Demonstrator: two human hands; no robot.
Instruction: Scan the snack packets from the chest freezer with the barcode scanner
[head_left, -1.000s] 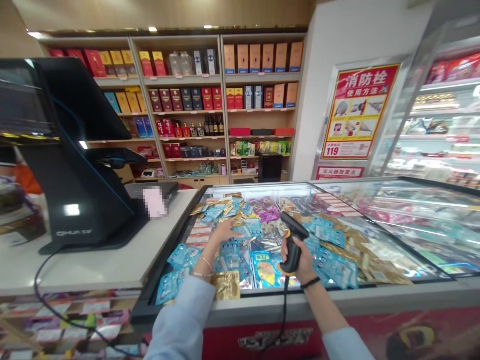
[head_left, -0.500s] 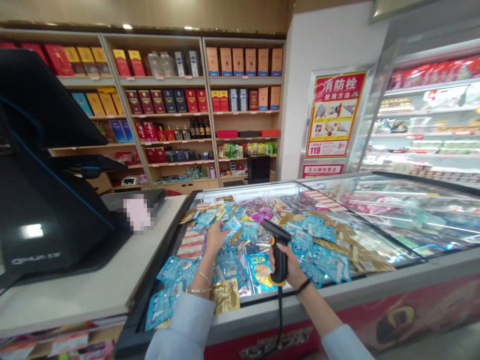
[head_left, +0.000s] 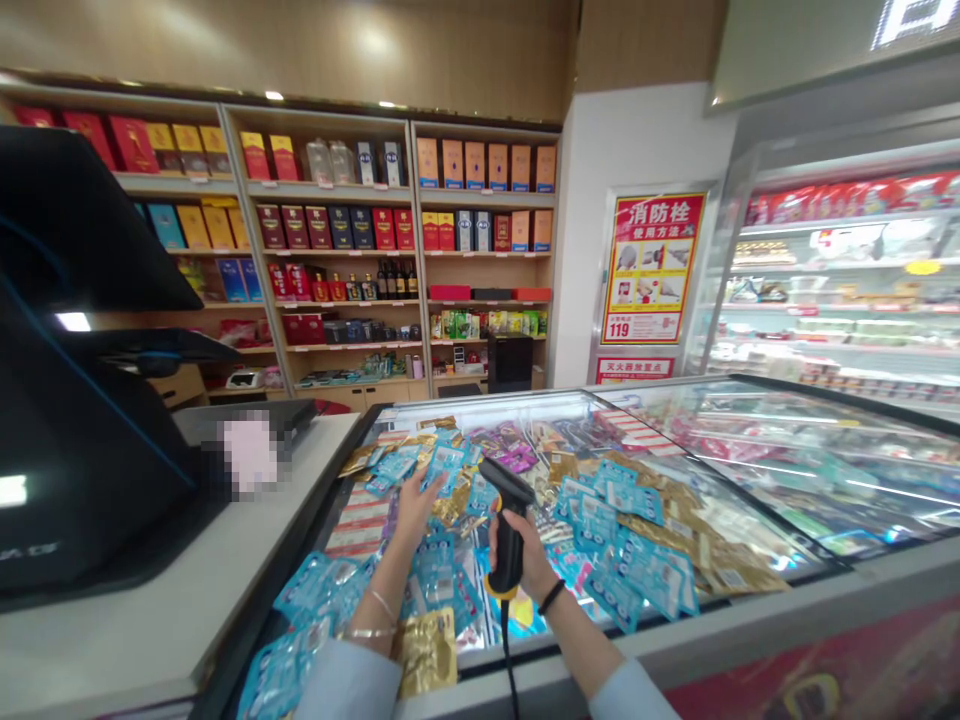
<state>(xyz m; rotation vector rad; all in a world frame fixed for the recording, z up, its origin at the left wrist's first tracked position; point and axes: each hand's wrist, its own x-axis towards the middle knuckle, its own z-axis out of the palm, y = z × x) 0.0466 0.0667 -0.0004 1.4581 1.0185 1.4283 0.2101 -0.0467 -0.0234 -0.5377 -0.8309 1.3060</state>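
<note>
My right hand (head_left: 531, 553) is wrapped round the grip of a black and yellow barcode scanner (head_left: 508, 530), its head tilted toward the left and its cord hanging down over the freezer's front edge. At the left, my left hand (head_left: 412, 510) pinches the lower edge of a small blue packet (head_left: 448, 460), which tilts up between thumb and fingers. Around both hands, blue and gold packets lie loose on the glass top of a chest freezer (head_left: 750, 395). Beneath my left wrist is a gold packet (head_left: 429, 645); a heap of blue packets (head_left: 637, 545) lies right of the scanner.
On the left a counter (head_left: 247, 560) carries a black checkout terminal (head_left: 82, 420). Shelves of boxed goods (head_left: 337, 228) line the back wall. A red fire hydrant notice (head_left: 654, 268) hangs on the white pillar, and a lit refrigerated display (head_left: 847, 270) stands at the right.
The camera view has tilted up slightly. The scanner in my right hand has moved left, closer to the blue packet at my left hand, and my left hand has shifted slightly left.
</note>
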